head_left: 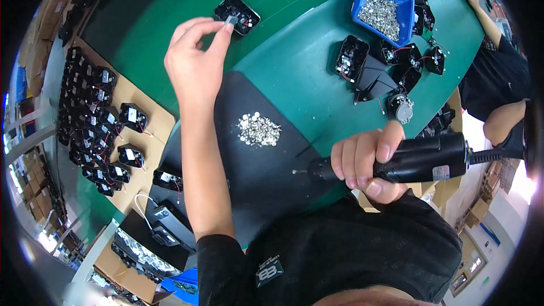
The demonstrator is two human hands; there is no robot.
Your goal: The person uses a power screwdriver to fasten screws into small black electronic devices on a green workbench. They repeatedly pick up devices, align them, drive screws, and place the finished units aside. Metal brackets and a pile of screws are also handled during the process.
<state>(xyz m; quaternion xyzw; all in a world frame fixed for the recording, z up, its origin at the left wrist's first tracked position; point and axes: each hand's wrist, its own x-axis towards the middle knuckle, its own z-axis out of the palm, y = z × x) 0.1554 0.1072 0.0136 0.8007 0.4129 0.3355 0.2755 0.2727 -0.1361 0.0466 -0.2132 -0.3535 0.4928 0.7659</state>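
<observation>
A: While the right hand grips a black power screwdriver, what is the state of the left hand?

B: Thumb and forefinger are pinched together on a small, flat, greyish piece, held at the far end of the hand.

A: State its position relative to the nearest part.

B: It overlaps the near edge of an open black housing; whether the two touch cannot be determined.

A: And the right hand?

B: Its fingers wrap the tool body, nearer and to the right. The bit points left, above the black mat.

A: What lies farther out?

B: A loose pile of small metal parts is on the mat, right of the left forearm. At far right, a blue bin contains similar parts. At left, many black units stand on a cardboard sheet.
</observation>
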